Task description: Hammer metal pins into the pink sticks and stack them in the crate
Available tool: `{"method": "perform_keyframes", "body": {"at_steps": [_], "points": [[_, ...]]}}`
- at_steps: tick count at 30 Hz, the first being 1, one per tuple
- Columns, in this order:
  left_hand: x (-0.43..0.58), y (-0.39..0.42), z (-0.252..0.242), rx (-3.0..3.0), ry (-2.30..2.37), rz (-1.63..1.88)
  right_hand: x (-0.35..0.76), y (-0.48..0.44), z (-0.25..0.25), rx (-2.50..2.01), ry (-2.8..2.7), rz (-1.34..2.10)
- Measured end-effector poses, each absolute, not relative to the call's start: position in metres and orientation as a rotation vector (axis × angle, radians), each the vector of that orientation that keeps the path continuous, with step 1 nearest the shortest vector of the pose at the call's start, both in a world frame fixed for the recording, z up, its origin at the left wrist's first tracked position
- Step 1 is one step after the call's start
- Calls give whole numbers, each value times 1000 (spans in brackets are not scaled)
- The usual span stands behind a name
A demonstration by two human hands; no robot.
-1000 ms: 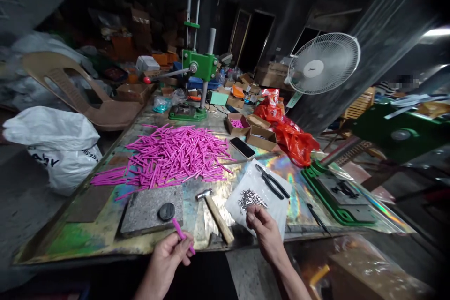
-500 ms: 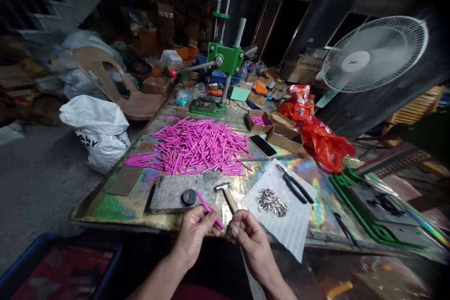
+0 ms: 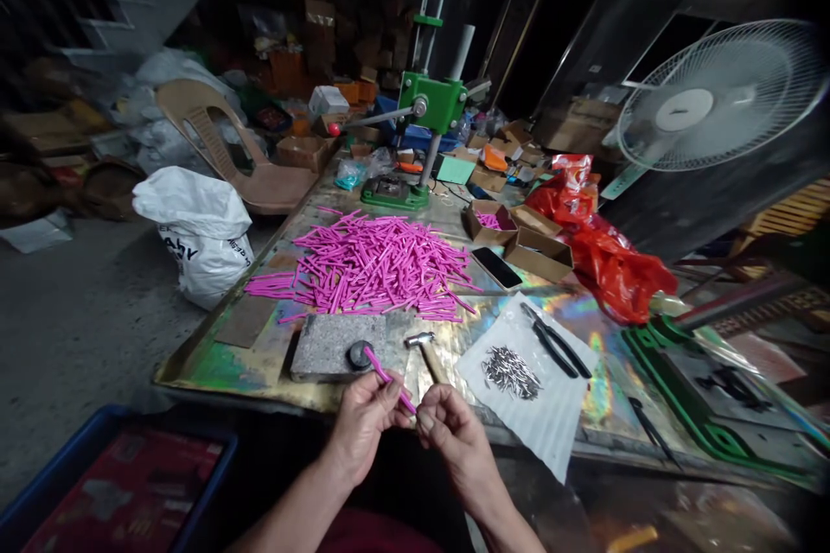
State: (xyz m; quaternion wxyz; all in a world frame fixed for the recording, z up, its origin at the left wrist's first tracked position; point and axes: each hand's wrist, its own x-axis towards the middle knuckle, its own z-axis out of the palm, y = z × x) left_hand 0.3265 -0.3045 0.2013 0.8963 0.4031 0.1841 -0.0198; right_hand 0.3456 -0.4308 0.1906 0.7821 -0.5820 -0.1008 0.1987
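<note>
My left hand (image 3: pixel 364 425) pinches a thin pink stick (image 3: pixel 379 365), which slants with its lower end toward my right hand (image 3: pixel 454 435). The fingertips of my right hand are closed at that lower end; what they hold is too small to make out. Beyond my hands lies a grey stone block (image 3: pixel 321 344) with a round black piece (image 3: pixel 359 353) on it. A small hammer (image 3: pixel 430 358) rests to its right. Behind is a large pile of pink sticks (image 3: pixel 382 263). Small shiny metal pins (image 3: pixel 512 373) lie heaped on a white sheet (image 3: pixel 545 441), beside black-handled pliers (image 3: pixel 554 344).
A green hand press (image 3: pixel 431 102) stands at the table's back. To the right are a phone (image 3: pixel 496 268), small cardboard boxes (image 3: pixel 538 254), red plastic bags (image 3: pixel 616 268) and another green-based tool (image 3: pixel 706 441). A blue bin (image 3: pixel 71 449) sits low at left.
My right fingertips have come up to the lower end of the pink stick, closing the small gap between them. The whole view has shifted slightly, with the table appearing further right.
</note>
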Motion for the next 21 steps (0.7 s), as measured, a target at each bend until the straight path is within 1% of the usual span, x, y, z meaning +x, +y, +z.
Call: {"method": "perform_keyframes", "body": {"at_steps": [11,21], "points": [[324,-304,194,890,347,-27,344,-431,185,-1226,-190,458],[324,-305,197,857,380,-32,343,-429,184,-1221,-155,447]]}}
